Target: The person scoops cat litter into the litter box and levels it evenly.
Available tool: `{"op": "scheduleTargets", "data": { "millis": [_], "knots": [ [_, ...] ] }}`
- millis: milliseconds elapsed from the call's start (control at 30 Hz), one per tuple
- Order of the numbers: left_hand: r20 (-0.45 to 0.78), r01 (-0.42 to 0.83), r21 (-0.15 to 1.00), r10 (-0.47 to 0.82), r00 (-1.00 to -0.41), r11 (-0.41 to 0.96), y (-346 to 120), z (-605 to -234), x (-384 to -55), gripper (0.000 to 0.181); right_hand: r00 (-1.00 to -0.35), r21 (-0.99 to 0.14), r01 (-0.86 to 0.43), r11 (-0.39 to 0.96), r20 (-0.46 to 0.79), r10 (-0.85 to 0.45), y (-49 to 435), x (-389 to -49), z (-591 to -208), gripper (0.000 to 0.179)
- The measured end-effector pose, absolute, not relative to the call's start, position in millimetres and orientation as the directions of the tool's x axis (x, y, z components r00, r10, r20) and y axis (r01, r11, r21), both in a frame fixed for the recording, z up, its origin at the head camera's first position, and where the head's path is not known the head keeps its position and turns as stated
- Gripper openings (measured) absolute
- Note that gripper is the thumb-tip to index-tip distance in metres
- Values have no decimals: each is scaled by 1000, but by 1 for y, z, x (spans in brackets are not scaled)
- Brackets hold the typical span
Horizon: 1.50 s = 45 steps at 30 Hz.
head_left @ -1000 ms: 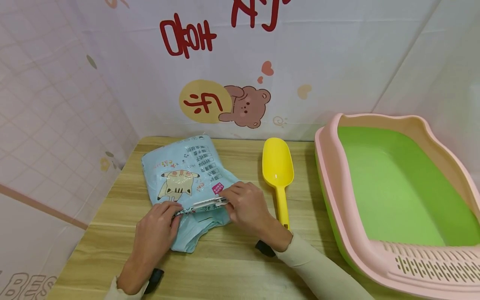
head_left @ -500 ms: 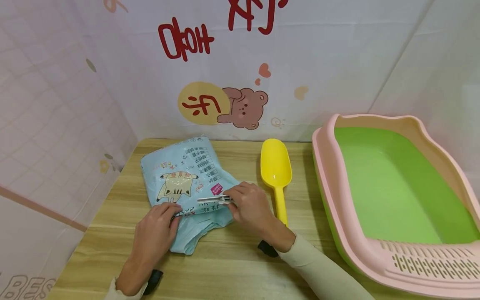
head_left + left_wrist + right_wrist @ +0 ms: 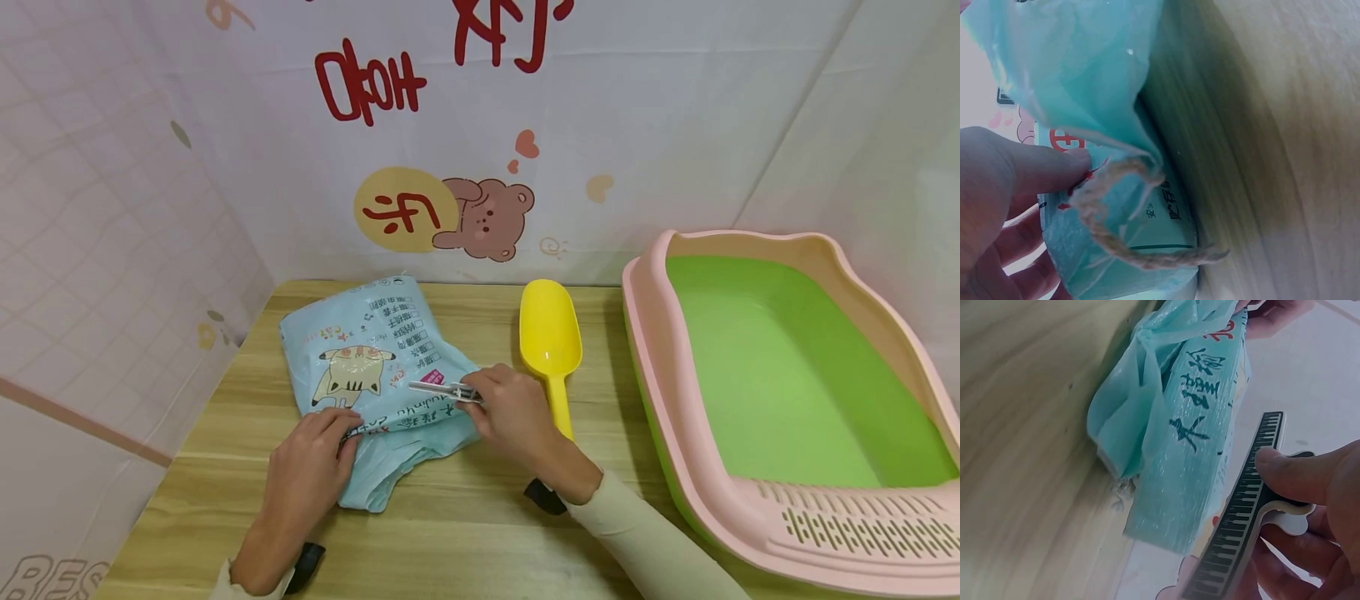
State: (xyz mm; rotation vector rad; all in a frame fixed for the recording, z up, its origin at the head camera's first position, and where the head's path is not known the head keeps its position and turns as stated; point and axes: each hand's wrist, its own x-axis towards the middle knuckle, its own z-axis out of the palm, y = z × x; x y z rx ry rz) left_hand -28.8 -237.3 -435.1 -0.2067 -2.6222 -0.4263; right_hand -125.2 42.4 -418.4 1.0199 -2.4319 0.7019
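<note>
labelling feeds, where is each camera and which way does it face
Head: worn there, facing forward and down at bag, scoop and tray; left hand, right hand and sleeves show.
Left wrist: worn there, facing bag and cord; left hand partly shows.
Right wrist: worn there, facing bag and clip; right hand and some of left hand show.
Shared: head and right wrist views both show the clip.

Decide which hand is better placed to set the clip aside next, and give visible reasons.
Right, most likely: the right hand pinches the clip, while the left hand grips the folded bag and would probably have to let go first.
</note>
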Motion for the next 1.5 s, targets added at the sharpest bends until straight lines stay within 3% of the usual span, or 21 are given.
{"op": "scheduleTargets", "data": {
  "millis": [433, 833, 1233, 1500],
  "knots": [
    [511, 233, 252, 76, -856, 939, -237, -436, -29, 24, -714, -396, -675, 623, 563, -416, 58, -128, -419, 33],
    [508, 230, 247, 76, -858, 941, -237, -437, -30, 25, -786, -496, -605, 623, 498, -366, 70, -129, -423, 37],
    [507, 226, 250, 71, -859, 942, -237, -439, -31, 24, -800, -499, -571, 652, 516, -305, 82, -126, -428, 48],
    [518, 232, 245, 75, -852, 942, -237, -440, -31, 24, -815, -469, -543, 696, 496, -302, 89, -127, -434, 43]
  ]
}}
